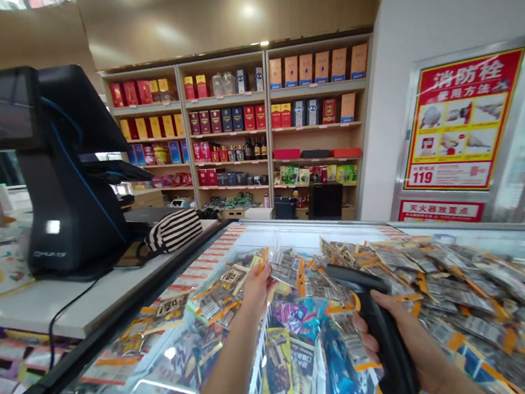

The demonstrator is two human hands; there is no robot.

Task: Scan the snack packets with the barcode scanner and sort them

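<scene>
My left hand [256, 287] reaches forward over a glass-topped chest freezer. Its fingers are closed on the edge of a small snack packet [286, 269], which has an orange strip and a printed label facing up. In my right hand [413, 331] is a black handheld barcode scanner [385, 328] with yellow trim, gripped round its handle. The scanner's head points left, towards the packet, and does not touch it. Similar packets lie in a large heap [472, 287] to the right and in a smaller pile [221, 293] left of my left hand.
Through the glass, colourful frozen-food packages [282, 368] show below. A black checkout terminal [73, 174] stands on a white counter [89, 305] at left, beside a striped pouch [174, 230]. Shelves [225, 100] of boxes and bottles line the back. A red fire-hydrant sign [465, 123] hangs at right.
</scene>
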